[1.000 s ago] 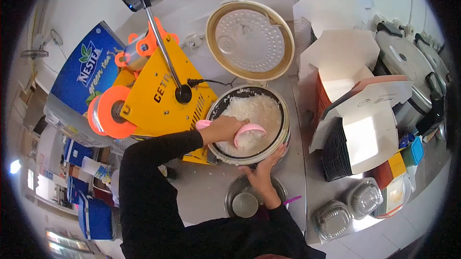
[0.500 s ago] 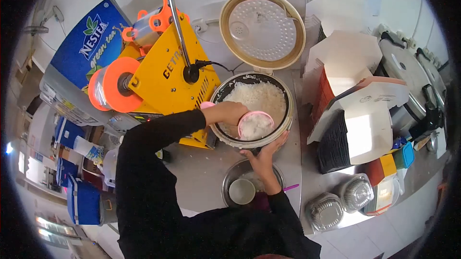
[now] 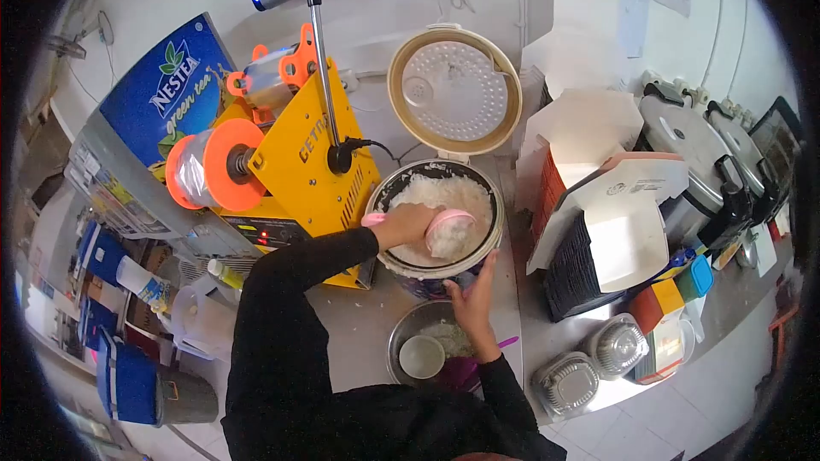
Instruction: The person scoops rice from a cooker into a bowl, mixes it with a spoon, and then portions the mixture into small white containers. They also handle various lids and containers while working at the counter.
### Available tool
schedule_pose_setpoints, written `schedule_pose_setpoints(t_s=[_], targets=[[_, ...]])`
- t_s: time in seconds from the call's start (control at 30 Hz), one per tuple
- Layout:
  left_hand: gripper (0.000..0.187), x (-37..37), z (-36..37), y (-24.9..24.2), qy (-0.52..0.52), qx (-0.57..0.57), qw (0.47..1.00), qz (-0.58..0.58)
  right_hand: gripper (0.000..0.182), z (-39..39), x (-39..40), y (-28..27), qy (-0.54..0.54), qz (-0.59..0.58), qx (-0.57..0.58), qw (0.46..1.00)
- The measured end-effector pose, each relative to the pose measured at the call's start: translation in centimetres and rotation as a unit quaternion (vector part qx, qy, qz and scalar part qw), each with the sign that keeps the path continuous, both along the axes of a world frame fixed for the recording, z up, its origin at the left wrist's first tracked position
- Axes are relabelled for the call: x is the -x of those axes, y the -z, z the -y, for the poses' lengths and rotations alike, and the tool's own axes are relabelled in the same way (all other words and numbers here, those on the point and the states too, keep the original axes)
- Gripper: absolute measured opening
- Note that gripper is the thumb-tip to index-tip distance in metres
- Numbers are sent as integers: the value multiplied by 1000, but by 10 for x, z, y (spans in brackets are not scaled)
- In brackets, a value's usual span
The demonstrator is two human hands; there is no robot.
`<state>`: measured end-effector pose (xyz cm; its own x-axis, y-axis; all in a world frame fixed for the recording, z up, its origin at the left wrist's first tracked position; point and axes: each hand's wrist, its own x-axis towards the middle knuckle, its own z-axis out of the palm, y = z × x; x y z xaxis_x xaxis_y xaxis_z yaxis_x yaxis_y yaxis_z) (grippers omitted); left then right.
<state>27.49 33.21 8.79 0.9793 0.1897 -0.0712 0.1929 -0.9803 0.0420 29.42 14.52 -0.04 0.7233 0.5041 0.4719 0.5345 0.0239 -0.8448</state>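
Observation:
A pink scoop with white rice in it is held by my left hand, inside the rice cooker. Fingers wrap round its pink handle. White rice fills much of the dark inner pot. My right hand rests against the cooker's front right side, fingers spread. The perforated lid stands raised behind. Just below the cooker, a metal bowl holds a white cup and something purple.
The yellow sealing machine with orange film rolls stands left of the cooker. To the right are stacked takeaway boxes, clear plastic containers and a large steel appliance. A Nestea dispenser is at far left.
The head view has shifted, so the surroundings sit differently in the frame. The scoop has tilted within the cooker, still with rice in it. My right hand remains at the cooker's side.

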Motion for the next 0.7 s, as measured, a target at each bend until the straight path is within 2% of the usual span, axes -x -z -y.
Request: schedule_pose_setpoints(t_s=[0.07, 0.23, 0.3, 0.33, 0.37, 0.4, 0.43, 0.47, 0.5, 0.53, 0.6, 0.63, 0.67, 0.7], targets=[[47, 9, -1, 7, 11, 9, 1000, -3, 89, 1, 2, 0, 1, -8, 8, 1000], [44, 15, -10, -13, 52, 18, 998, -19, 88, 1, 1, 0, -5, -24, 3, 1000], [42, 11, -26, -16, 14, 20, 992, -121, 86, 5, -4, -1, -21, 18, 7, 1000], [35, 11, -36, -16, -11, 31, 993, -115, 86, 12, -9, -1, -22, 12, 13, 1000], [28, 11, -45, -13, -35, 43, 992, -110, 85, 24, -15, -2, -67, 8, 60, 996], [27, 15, -56, -13, -1, 61, 995, -83, 85, 37, -20, -5, -112, 6, 108, 988], [25, 21, -61, -8, 31, 80, 995, -56, 85, 51, -20, -9, -115, 0, 116, 987], [24, 32, -48, -11, 37, 211, 976, 47, 80, 67, -16, -17, -72, 83, 295, 949], [24, 47, -27, -23, 34, 337, 929, 148, 76, 82, -11, -22, -35, 165, 462, 871], [24, 62, -8, -39, 23, 349, 926, 139, 76, 94, -7, -25, -47, 156, 473, 866], [27, 83, 18, -65, -166, 458, 870, -77, 57, 112, -6, -27, -114, 76, 570, 810], [34, 100, 28, -55, -118, 513, 849, -39, 57, 119, -8, -17, -121, 75, 575, 806], [35, 115, 43, -50, -147, 532, 831, -71, 45, 125, -9, -4, -132, 49, 498, 856], [37, 130, 60, -37, -120, 540, 832, -34, 34, 129, -8, 4, -141, 24, 415, 898]])
